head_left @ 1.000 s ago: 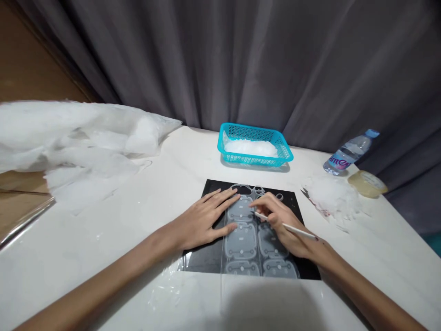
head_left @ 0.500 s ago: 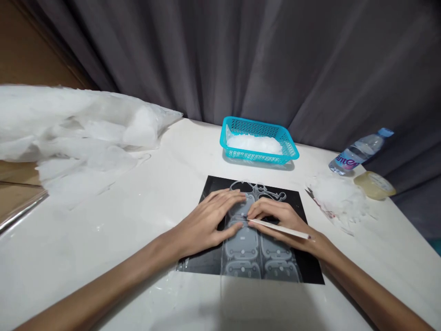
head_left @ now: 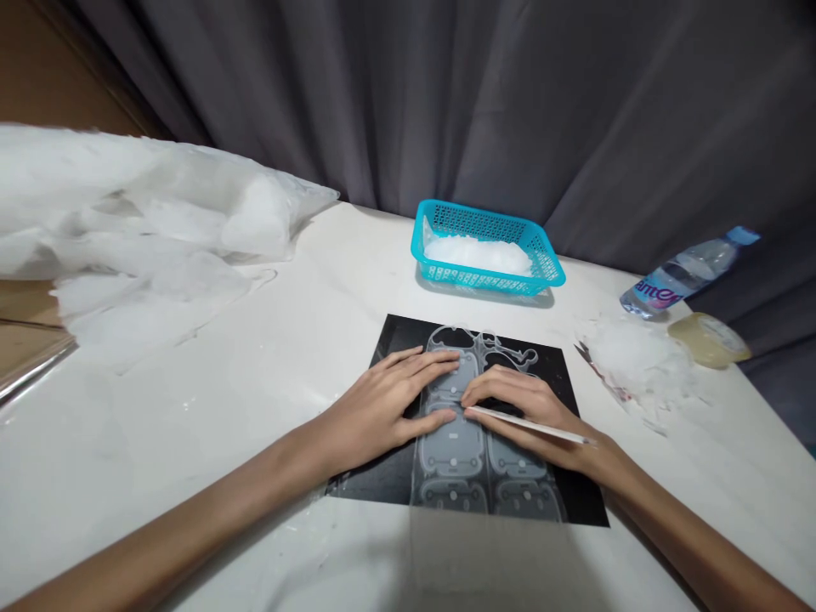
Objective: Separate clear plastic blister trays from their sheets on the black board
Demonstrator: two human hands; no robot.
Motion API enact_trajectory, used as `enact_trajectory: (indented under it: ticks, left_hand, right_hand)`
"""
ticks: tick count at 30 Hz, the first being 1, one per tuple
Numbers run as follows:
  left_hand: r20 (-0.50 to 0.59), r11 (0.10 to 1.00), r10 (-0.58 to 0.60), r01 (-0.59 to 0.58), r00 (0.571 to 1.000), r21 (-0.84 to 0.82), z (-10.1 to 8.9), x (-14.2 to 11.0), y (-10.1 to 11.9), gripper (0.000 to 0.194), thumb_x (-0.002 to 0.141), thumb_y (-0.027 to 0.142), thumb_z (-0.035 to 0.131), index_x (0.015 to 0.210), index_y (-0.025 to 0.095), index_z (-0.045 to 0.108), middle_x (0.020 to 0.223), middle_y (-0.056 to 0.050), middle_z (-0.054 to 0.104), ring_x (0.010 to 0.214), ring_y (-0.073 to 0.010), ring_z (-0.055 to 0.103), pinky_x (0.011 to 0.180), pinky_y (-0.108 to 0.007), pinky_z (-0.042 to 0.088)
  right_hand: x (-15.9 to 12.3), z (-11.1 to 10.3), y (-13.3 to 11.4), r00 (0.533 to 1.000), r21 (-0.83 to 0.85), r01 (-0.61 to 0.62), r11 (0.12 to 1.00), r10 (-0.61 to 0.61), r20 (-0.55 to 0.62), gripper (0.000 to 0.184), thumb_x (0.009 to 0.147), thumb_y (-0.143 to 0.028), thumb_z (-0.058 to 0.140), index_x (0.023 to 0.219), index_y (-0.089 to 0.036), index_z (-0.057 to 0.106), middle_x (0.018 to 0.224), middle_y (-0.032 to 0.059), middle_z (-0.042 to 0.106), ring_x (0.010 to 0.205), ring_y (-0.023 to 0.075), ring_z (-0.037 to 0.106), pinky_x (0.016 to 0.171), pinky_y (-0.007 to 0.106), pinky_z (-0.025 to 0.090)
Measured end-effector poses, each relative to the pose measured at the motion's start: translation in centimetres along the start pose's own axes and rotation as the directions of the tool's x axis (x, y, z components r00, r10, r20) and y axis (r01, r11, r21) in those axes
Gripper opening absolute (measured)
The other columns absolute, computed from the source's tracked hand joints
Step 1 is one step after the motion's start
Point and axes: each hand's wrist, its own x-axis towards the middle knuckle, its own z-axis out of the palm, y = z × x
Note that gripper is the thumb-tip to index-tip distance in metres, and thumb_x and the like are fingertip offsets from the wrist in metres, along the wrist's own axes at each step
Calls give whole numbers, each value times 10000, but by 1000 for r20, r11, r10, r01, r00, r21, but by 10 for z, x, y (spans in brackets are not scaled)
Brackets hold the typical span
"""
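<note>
A translucent plastic sheet (head_left: 451,449) with rounded rectangular outlines and small round marks lies over a black mat (head_left: 376,474) in front of me. My left hand (head_left: 386,399) rests on its left side, fingers stretched out flat and thumb apart. Pinched in my right hand (head_left: 529,404) is a slim white pen-like tool (head_left: 530,423), slanting back over the hand. Its tip is hard to make out; it points to the sheet between an upper and a lower outline, close to my left thumb. Curly clear strips (head_left: 510,347) stick out at the sheet's far edge.
A turquoise basket (head_left: 490,279) holding white material stands behind the mat. To the right are a water bottle (head_left: 679,276), a yellowish tape roll (head_left: 709,338), white scraps (head_left: 643,357) and scissors (head_left: 600,372). A large white plastic bag (head_left: 191,212) lies at left.
The camera view has shifted slightly. My right hand with the pen-like tool has moved a little toward me and right across the sheet. My left hand stays flat in place.
</note>
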Motion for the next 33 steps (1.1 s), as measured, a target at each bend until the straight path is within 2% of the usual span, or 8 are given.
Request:
enact_trajectory:
  ticks: [7, 13, 19, 26, 31, 33]
  left_hand:
    - [-18, 1000, 6, -6, 1000, -7, 1, 1, -1, 599, 1017, 551, 580, 1552, 315, 452, 1601, -21, 513, 1465, -297, 480, 1240, -480, 340]
    - [-34, 1000, 16, -16, 999, -6, 2, 2, -2, 603, 1007, 562, 589, 1546, 323, 460, 1588, -15, 527, 1461, -295, 487, 1235, -468, 354]
    - [-31, 999, 40, -39, 999, 34, 6, -1, 1, 591, 1059, 526, 504, 1599, 326, 370, 1632, -17, 472, 1493, -279, 456, 1283, -450, 282]
    - [1, 998, 55, -55, 998, 25, 5, -1, 0, 607, 1062, 518, 502, 1605, 297, 344, 1652, -37, 441, 1514, -261, 427, 1295, -434, 254]
    - [-35, 997, 75, -75, 997, 0, 2, -1, 2, 569, 1064, 495, 509, 1582, 312, 364, 1635, -39, 457, 1515, -266, 412, 1257, -429, 313]
    - [-127, 999, 20, -15, 992, 42, 1, -3, 4, 611, 1019, 565, 561, 1532, 267, 415, 1607, -90, 467, 1470, -305, 445, 1190, -449, 386]
  right_hand:
    - [1, 0, -2, 999, -52, 39, 998, -38, 26, 121, 1059, -202, 567, 1154, -200, 642, 1090, 74, 714, 1073, 207, 653, 965, 376, 540]
    - [4, 2, -3, 992, -156, 121, 980, -115, 51, 144, 1074, -197, 514, 1181, -189, 610, 1080, 90, 711, 1060, 220, 654, 939, 383, 556]
    - [-2, 9, 4, 978, -443, 206, 873, -201, 59, 172, 1092, -188, 452, 1127, -177, 619, 1023, 95, 723, 971, 218, 683, 849, 349, 572]
    - [-2, 15, 8, 964, -513, 241, 824, -266, 26, 135, 1074, -170, 495, 1108, -164, 625, 968, 80, 725, 909, 208, 684, 805, 329, 576]
    - [0, 19, 8, 971, -607, 219, 764, -231, 60, 247, 1073, -203, 499, 1290, -149, 605, 1121, 138, 706, 1063, 266, 696, 916, 402, 593]
    - [-1, 18, 7, 972, -633, 223, 741, -221, 84, 301, 1068, -188, 507, 1356, -137, 576, 1179, 158, 700, 1107, 280, 691, 940, 413, 595]
